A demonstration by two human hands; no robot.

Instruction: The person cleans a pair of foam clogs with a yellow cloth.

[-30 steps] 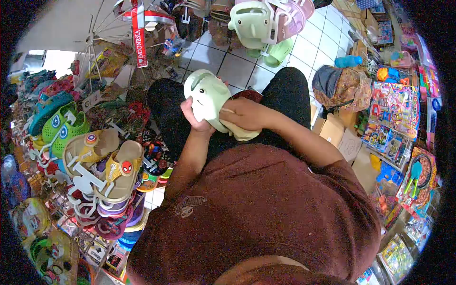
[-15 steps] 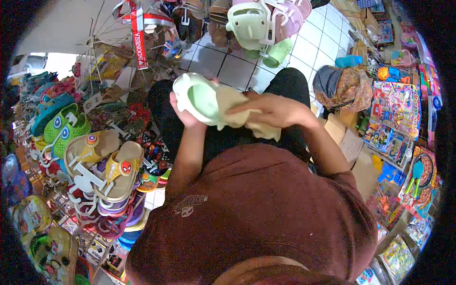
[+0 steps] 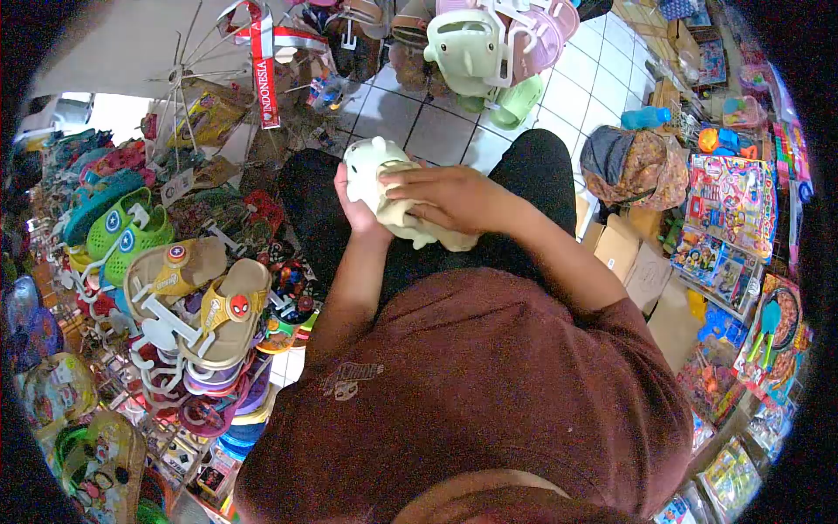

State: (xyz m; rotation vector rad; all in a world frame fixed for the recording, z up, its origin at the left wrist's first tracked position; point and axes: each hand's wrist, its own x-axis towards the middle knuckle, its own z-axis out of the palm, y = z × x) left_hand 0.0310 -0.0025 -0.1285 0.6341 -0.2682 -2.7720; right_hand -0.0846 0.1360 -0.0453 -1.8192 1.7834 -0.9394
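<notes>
A whitish-green slipper (image 3: 365,175) with small rounded bumps and an animal-like face is held above my lap. My left hand (image 3: 353,203) wraps around its left side and underside; some of those fingers are hidden behind it. A cream cloth (image 3: 401,217) covers the slipper's right side. My right hand (image 3: 441,199) grips this cloth and presses it against the slipper, so the opening is mostly covered.
Tan sandals (image 3: 236,306) and green clogs (image 3: 131,229) hang in a crowded rack on my left. More slippers (image 3: 467,48) hang ahead over the tiled floor (image 3: 428,135). At right are a patterned cap (image 3: 633,166), cardboard boxes (image 3: 615,249) and packaged toys (image 3: 729,205).
My right hand has moved left with the cloth, onto the slipper. The slipper has turned, and its green inside, visible before, is now covered.
</notes>
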